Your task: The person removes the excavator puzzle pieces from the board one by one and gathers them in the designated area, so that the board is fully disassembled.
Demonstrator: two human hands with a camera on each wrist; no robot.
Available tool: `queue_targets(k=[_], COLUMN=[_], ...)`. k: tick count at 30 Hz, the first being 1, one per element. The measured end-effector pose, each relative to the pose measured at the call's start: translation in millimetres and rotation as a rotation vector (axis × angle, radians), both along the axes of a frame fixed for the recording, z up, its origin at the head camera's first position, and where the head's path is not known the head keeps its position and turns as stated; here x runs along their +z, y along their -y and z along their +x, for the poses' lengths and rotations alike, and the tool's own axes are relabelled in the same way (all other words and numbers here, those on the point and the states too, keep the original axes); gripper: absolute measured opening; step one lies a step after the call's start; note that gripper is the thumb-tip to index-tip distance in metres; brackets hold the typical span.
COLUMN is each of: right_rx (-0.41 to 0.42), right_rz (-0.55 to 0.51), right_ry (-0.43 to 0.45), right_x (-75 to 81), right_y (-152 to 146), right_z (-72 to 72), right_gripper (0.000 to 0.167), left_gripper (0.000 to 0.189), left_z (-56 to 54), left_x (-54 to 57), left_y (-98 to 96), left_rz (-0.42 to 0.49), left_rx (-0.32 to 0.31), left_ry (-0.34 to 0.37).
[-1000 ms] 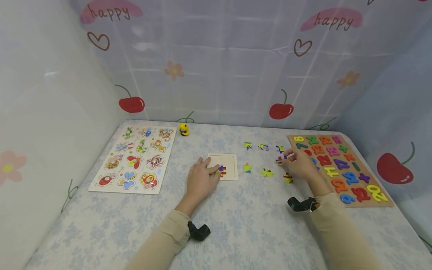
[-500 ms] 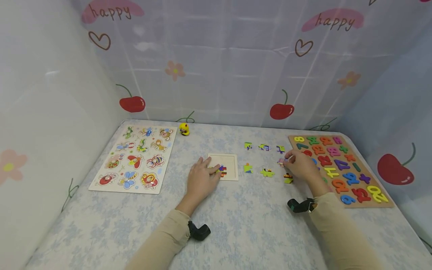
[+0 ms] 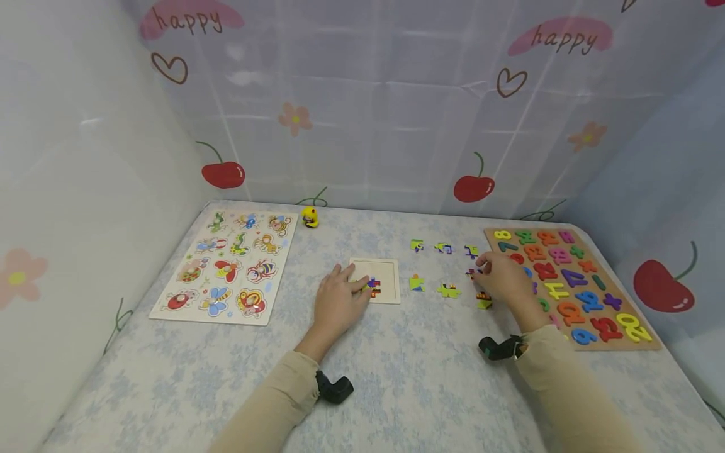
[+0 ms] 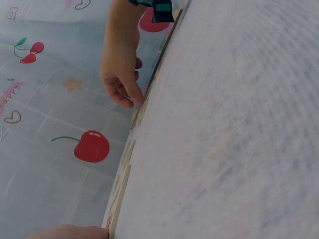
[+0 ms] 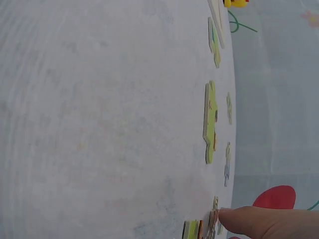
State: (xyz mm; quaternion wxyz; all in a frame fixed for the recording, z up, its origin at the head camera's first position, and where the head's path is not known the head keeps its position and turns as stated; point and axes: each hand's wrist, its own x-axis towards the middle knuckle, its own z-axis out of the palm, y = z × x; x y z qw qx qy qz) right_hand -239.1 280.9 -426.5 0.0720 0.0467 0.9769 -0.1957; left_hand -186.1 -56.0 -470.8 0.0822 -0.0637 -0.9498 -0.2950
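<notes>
My left hand (image 3: 338, 299) rests on the left part of a small square wooden puzzle tray (image 3: 387, 269), fingers extended. Beside its thumb, a dark, multicoloured jigsaw piece (image 3: 375, 287) lies inside the tray. My right hand (image 3: 506, 280) is at the right end of the loose pieces, thumb and fingertips pinching a small dark-patterned jigsaw piece (image 3: 470, 274), partly hidden by the fingers. In the right wrist view one finger (image 5: 264, 222) meets that piece's edge at table level. Close below lies a yellow-green and dark piece (image 3: 484, 301).
Several loose green jigsaw pieces (image 3: 450, 290) lie in two rows between the hands. An insect puzzle board (image 3: 223, 267) lies left, a number board (image 3: 617, 336) right, under the right forearm. A yellow toy figure (image 3: 309, 217) stands at the back, near the curtain (image 3: 385, 138).
My right hand has shifted slightly, and the piece at its fingertips has turned and moved a little toward me. My left hand stays on the tray.
</notes>
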Motion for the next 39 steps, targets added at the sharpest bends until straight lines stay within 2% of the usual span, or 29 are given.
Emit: queue_targets(k=[6, 10, 15, 19, 26, 32, 39], right_rx=[0.058, 0.096, 0.152, 0.206, 0.332, 0.416, 0.461], right_rz=[-0.038, -0.043, -0.064, -0.084, -0.122, -0.076, -0.027], right_ry=[-0.042, -0.078, -0.098, -0.119, -0.119, -0.127, -0.115], right_x=[5.6, 13.3, 15.6, 14.3, 6.3, -0.1, -4.8], right_y=[17, 35, 61, 85, 120, 146, 163], right_z=[4.6, 9.2, 12.7, 17.1, 19.2, 19.9, 20.8], right_gripper=[0.034, 0.032, 0.036, 0.038, 0.037, 0.038, 0.036], left_gripper=[0.035, 0.036, 0.036, 0.036, 0.033, 0.03, 0.029], left_z=[-0.2, -1.4, -3.5, -3.1, -2.8, -2.9, -2.4], left_x=[-0.2, -0.9, -2.2, -1.2, -2.4, -2.9, -2.3], left_y=[0.3, 2.1, 7.8, 15.9, 25.6, 26.0, 25.7], left_rz=[-0.009, -0.004, -0.002, -0.011, 0.025, 0.03, 0.036], left_rx=[0.0, -0.004, 0.001, -0.004, 0.004, 0.006, 0.003], left_ry=[-0.001, 0.003, -0.001, -0.014, 0.01, 0.019, 0.007])
